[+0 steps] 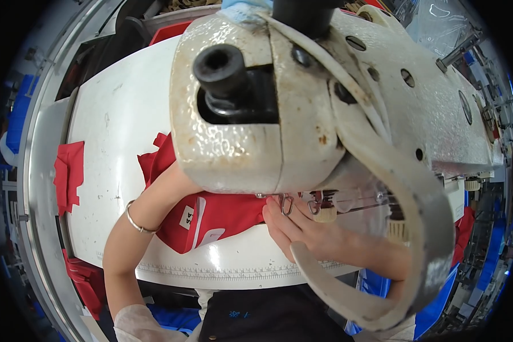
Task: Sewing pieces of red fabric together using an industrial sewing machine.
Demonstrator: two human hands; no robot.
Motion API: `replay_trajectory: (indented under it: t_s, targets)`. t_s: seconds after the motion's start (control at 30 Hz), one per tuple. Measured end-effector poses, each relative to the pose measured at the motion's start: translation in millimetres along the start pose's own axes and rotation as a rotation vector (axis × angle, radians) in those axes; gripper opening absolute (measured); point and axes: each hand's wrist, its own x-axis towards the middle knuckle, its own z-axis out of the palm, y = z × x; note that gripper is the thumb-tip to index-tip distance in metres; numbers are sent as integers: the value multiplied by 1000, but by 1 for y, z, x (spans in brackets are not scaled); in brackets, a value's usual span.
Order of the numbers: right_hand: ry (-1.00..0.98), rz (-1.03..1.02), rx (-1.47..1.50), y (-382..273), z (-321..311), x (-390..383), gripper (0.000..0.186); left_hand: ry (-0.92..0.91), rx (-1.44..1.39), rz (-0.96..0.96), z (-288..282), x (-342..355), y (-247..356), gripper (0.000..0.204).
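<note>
A red cloth piece [225,214] lies under the head of a cream sewing machine [228,148]. It bears a white strip, a small printed label [186,218] and a pale patch. My left hand [187,180] reaches over the cloth and disappears behind the machine head, so its fingers are hidden. A bangle circles that forearm. My right hand [302,225] rests by the cloth's right end, just below the machine head, its fingers stretched out beside thin wire loops [285,204]. Parts of its fingertips are covered by the machine.
The white table [119,102] has a ruler strip [211,272] along its near edge. More red pieces lie at its left side [69,176] and hang below [86,282]. A curved cream lever [439,228] arches over my right forearm. Blue bins [439,299] stand below right.
</note>
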Motion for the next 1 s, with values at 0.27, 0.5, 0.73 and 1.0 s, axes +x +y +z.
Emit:
replay_trajectory:
  t_s: [0.27,0.5,0.73,1.0]
  targets:
    - [175,-16,95,-1,19,0,34,-41,407,235,29,-82,11,32]
    - [176,266,281,-6,8,-14,41,54,267,386,41,-76,-14,30]
    - [63,397,320,8,7,-7,33,72,247,373,34,-63,-35,25]
    - [246,326,130,18,17,-4,29,63,234,306,30,-42,-56,22]
